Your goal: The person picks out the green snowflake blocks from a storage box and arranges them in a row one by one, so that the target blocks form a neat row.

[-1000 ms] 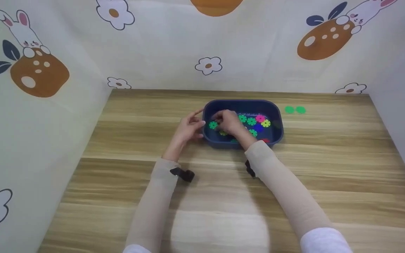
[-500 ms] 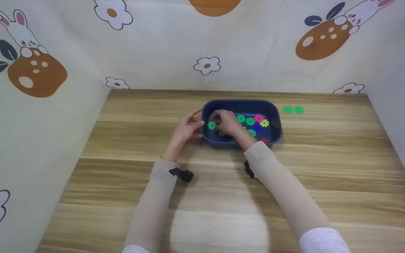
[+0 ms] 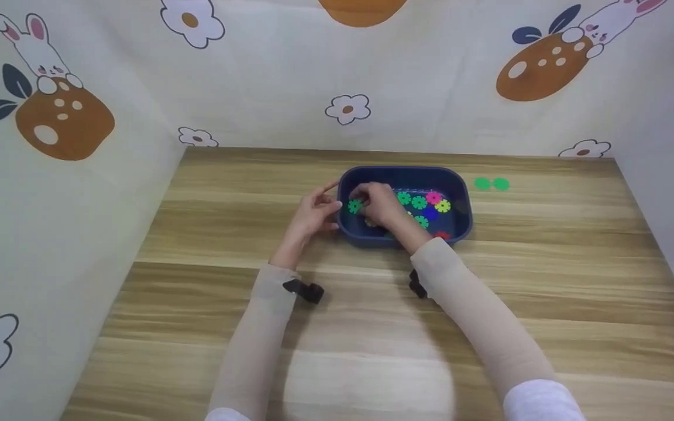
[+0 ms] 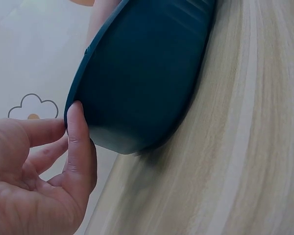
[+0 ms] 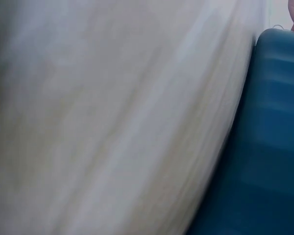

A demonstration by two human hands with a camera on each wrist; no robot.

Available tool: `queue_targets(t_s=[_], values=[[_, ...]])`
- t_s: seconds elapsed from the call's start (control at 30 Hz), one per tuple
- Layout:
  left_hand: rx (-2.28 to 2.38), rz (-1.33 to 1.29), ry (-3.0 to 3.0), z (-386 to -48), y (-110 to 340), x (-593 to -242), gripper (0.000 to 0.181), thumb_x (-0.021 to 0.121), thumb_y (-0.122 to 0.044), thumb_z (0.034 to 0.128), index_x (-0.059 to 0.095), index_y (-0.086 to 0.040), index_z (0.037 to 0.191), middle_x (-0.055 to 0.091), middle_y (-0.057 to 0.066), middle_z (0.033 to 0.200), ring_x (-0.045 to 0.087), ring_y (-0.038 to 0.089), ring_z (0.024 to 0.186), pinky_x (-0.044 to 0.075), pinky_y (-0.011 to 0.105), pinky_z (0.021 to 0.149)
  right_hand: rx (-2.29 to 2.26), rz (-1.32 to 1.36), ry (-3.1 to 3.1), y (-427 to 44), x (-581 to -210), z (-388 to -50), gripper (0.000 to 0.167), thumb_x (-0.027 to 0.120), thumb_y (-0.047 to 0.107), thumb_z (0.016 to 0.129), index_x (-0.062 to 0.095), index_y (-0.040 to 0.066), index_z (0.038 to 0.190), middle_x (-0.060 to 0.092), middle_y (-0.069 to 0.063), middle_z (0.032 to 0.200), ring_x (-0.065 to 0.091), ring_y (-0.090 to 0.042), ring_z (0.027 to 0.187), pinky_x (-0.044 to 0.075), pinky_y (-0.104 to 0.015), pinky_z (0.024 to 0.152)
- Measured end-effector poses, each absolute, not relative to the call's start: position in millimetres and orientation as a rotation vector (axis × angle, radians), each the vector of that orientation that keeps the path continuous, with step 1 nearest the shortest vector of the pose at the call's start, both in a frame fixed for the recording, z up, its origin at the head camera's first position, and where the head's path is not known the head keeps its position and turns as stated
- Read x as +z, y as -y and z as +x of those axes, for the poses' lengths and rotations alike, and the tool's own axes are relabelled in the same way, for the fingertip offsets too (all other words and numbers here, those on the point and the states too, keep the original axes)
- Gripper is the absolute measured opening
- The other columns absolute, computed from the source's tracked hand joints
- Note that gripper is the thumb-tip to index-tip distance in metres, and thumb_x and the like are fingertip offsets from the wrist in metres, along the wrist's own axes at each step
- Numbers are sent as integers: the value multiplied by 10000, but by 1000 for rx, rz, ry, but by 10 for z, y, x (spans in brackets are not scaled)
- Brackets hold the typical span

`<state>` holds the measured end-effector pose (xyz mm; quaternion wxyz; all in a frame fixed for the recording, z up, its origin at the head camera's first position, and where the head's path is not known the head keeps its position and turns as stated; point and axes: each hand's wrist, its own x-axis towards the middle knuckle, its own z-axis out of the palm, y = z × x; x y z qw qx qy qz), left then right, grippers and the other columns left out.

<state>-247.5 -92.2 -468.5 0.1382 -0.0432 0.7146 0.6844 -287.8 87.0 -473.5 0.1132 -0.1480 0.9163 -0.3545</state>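
A dark blue plastic tub [image 3: 405, 241] stands on the table with flower-shaped interlocking discs in green, pink, yellow, blue and red inside. My left hand [image 3: 311, 215] holds its left end; in the left wrist view, my left hand [image 4: 44, 171] has fingertips at the rim and against the outer wall. My right hand [image 3: 382, 204] reaches into the tub with fingers bent, beside a green disc [image 3: 354, 206]. Whether the fingertips pinch that disc is hidden. The right wrist view shows the tub's outer side [image 5: 274, 137], not the right fingers.
Two green discs [image 3: 491, 183] lie side by side on the wooden table [image 3: 547, 280], right of the tub near the back. Printed cloth walls [image 3: 267, 76] enclose the back and sides. A black wrist camera [image 3: 308, 290] hangs from the left sleeve.
The green disc by my right fingers has shifted and tilted slightly. Both hands and the tub stay in nearly the same place; the whole view sways a little.
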Motion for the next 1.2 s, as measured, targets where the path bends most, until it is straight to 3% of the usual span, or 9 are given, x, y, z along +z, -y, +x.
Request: queue_targets(t_s=[0.1, 0.23, 0.53, 0.73, 0.97, 1.2], values=[[1987, -126, -2066, -2473, 915, -4691, 511, 598, -59, 981, 504, -195, 1464, 534, 50, 1056, 568, 130, 869, 578, 217, 581, -1078, -424, -2683, -890, -4726, -2884, 311, 657, -16, 892, 716, 69, 1185, 709, -138, 1141, 639, -249, 978, 579, -404, 925], [1998, -100, -2068, -2474, 898, -4702, 516, 596, -54, 978, 495, -172, 1470, 523, 33, 1014, 555, 115, 848, 581, 221, 580, -1137, -374, -2664, -930, -4705, -2870, 330, 642, -13, 892, 716, 66, 1204, 722, -142, 1128, 642, -234, 897, 588, -360, 814], [2002, -106, -2062, -2476, 910, -4691, 524, 596, -55, 976, 489, -174, 1475, 519, 33, 1013, 561, 109, 826, 582, 225, 583, -1262, -295, -2569, -989, -4599, -2823, 354, 614, 18, 905, 706, 103, 1236, 701, -134, 1085, 588, -185, 736, 488, -211, 598], [1987, -121, -2064, -2476, 915, -4679, 524, 596, -60, 979, 486, -179, 1477, 513, 41, 1030, 561, 116, 818, 585, 227, 589, -1330, -285, -2570, -1033, -4579, -2828, 324, 626, 18, 910, 718, 102, 1209, 701, -134, 1085, 589, -180, 783, 501, -205, 657], [1979, -125, -2073, -2470, 926, -4680, 519, 601, -58, 977, 496, -181, 1470, 512, 47, 1042, 559, 127, 830, 591, 235, 597, -1478, -196, -2524, -1093, -4510, -2843, 253, 647, 5, 915, 700, 50, 1159, 699, -152, 1083, 665, -179, 890, 619, -271, 779], [1982, -121, -2078, -2470, 920, -4682, 520, 599, -53, 975, 499, -182, 1468, 520, 46, 1040, 568, 125, 830, 600, 251, 611, -1557, -121, -2520, -1195, -4416, -2855, 210, 671, 26, 910, 687, 27, 1119, 700, -118, 990, 675, -145, 813, 624, -262, 743]])
